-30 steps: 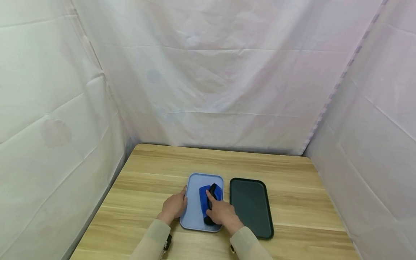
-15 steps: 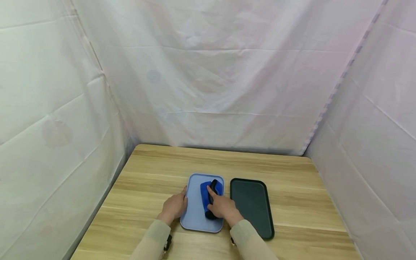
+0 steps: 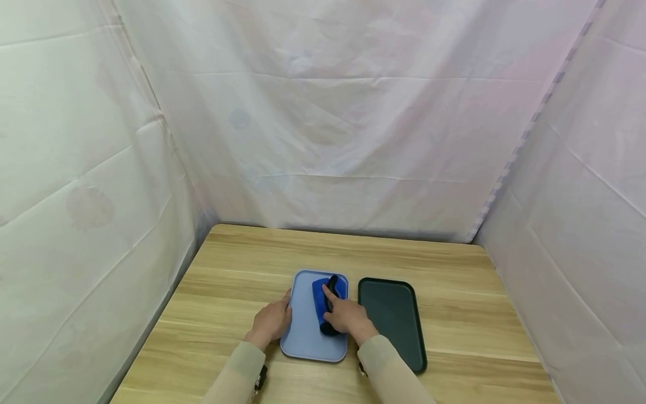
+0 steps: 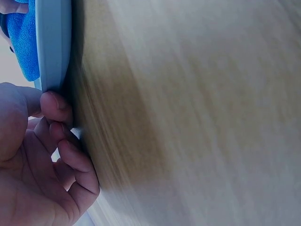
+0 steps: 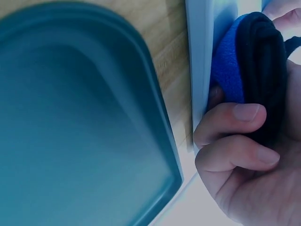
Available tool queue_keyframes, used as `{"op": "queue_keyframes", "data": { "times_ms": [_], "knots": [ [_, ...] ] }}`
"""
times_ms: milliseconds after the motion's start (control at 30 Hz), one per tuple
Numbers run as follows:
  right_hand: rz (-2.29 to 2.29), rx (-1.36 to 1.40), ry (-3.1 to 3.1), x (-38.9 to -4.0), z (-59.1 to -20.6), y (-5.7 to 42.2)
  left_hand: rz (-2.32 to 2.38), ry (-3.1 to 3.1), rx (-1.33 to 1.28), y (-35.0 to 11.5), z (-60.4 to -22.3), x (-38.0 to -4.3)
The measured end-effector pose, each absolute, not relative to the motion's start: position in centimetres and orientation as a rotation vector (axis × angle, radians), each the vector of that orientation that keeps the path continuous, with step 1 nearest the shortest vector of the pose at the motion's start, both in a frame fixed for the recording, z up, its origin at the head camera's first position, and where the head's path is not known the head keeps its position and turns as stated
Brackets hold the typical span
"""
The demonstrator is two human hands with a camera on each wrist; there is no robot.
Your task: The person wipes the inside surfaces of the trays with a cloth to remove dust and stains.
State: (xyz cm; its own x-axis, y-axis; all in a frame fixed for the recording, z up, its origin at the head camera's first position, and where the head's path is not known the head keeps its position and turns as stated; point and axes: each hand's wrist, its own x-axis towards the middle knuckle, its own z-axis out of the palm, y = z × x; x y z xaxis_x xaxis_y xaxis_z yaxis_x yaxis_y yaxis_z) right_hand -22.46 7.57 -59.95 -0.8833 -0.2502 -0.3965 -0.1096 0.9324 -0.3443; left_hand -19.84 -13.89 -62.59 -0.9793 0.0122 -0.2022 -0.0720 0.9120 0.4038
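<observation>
A blue fuzzy cloth pad (image 3: pixel 319 301) with a black curved part on top lies on a light blue tray (image 3: pixel 300 342), toward its far right side. My right hand (image 3: pixel 347 316) grips the pad by the black part, its index finger stretched forward along it. In the right wrist view, curled fingers (image 5: pixel 235 117) close round the black fabric (image 5: pixel 263 61), beside the tray's rim. At the tray's left edge, my left hand (image 3: pixel 271 320) holds the rim. The left wrist view shows the thumb and bent fingers at the tray's edge (image 4: pixel 54 47).
A dark green tray (image 3: pixel 393 320) lies right beside the light blue one, partly under the right forearm in view. Both rest on a wood-grain table (image 3: pixel 242 252). White cloth walls (image 3: pixel 323 140) surround the table at the back and sides.
My right hand has slid the blue pad forward along the light blue tray, toward its far end. The left hand and both trays have stayed in place.
</observation>
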Motion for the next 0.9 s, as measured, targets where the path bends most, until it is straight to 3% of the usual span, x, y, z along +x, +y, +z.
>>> {"op": "queue_keyframes", "data": {
  "times_ms": [900],
  "knots": [
    [-0.344, -0.218, 2.745, -22.7, -60.6, 6.0, 0.602, 2.878, -0.043, -13.9, -62.7, -19.8]
  ]
}}
